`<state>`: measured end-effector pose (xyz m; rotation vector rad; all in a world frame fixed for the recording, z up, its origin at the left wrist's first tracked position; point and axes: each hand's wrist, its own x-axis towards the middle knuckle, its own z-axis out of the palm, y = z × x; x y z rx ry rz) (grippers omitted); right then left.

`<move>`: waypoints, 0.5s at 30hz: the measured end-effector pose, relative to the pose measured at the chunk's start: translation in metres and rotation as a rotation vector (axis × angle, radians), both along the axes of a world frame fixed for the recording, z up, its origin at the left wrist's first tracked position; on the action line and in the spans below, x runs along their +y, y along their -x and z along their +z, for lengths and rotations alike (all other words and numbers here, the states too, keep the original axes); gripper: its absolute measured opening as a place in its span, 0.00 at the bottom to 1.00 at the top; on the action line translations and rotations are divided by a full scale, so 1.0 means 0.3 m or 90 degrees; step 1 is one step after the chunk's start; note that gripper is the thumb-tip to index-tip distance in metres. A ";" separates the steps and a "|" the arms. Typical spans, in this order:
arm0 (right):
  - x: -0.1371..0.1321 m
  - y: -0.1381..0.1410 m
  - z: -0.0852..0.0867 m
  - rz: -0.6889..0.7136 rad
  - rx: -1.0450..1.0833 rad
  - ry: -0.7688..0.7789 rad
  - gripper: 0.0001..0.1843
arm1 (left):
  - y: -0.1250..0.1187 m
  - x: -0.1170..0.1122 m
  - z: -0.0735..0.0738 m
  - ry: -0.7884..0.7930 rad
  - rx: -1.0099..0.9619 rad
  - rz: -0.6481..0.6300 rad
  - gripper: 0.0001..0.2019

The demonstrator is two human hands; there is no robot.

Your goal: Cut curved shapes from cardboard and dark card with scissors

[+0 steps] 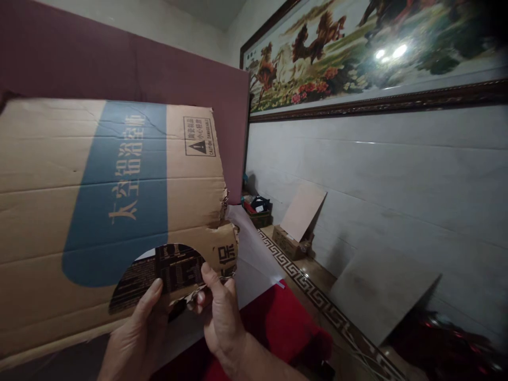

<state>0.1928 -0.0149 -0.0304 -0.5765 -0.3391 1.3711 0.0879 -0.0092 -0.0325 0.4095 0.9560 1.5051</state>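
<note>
A large brown cardboard sheet [35, 211] with a blue printed band and Chinese characters fills the left of the head view. Its right edge is ragged and torn. Near its lower edge there is a dark rounded patch covered in small print. My left hand [137, 330] grips the bottom edge, thumb on the front face and fingers hidden behind. My right hand [226, 317] is closed on the torn lower right corner, its thumb pressed on the front and its fingers curled underneath.
Behind the cardboard stands a mauve panel [190, 84]. Red cloth [286, 323] and a white surface [254, 259] lie below. Along the tiled wall are a box [289, 243] with a leaning board [305, 211], a grey slab [384, 296] and a framed horse picture [357, 63].
</note>
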 end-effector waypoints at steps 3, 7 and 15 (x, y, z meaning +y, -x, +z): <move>0.003 -0.002 0.000 0.002 -0.005 0.010 0.26 | -0.010 -0.004 0.011 -0.025 -0.029 -0.006 0.15; -0.004 -0.013 0.004 -0.002 -0.018 -0.014 0.22 | -0.038 -0.015 0.035 -0.044 -0.059 0.010 0.11; 0.010 -0.012 -0.008 0.027 -0.043 -0.021 0.21 | -0.012 -0.005 0.004 -0.042 -0.024 0.047 0.12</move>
